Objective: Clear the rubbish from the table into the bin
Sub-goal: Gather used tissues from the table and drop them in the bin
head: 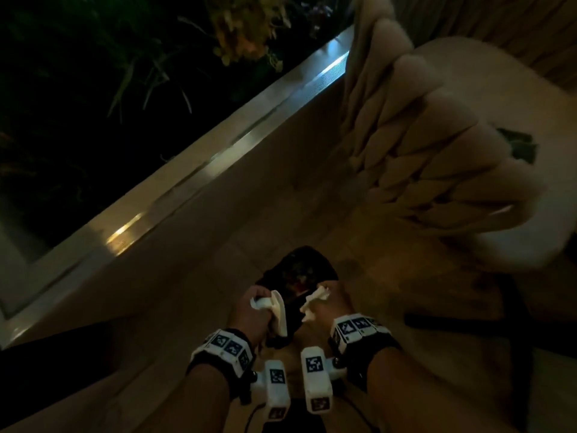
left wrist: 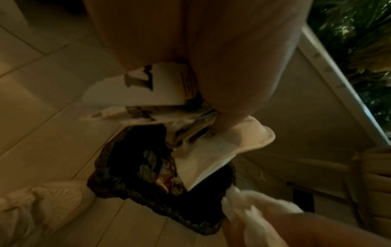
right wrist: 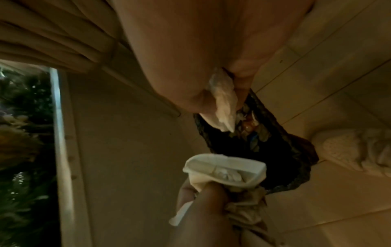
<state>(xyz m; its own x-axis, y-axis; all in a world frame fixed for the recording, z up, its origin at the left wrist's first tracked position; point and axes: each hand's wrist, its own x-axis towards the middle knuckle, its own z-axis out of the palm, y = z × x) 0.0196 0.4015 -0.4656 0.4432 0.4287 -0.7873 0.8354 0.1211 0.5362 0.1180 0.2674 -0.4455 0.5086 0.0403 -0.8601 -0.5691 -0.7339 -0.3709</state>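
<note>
Bin (head: 296, 276) on floor below me. My left hand (head: 249, 310) grips cartons and wrappers (head: 278, 314), right hand (head: 331, 303) pinches tissue (head: 313, 300), both over the opening. Risk: flat carton catches the rim, tips onto tiles. Chair (head: 431, 145) close right, my shoe (left wrist: 42, 203) beside bin.
</note>
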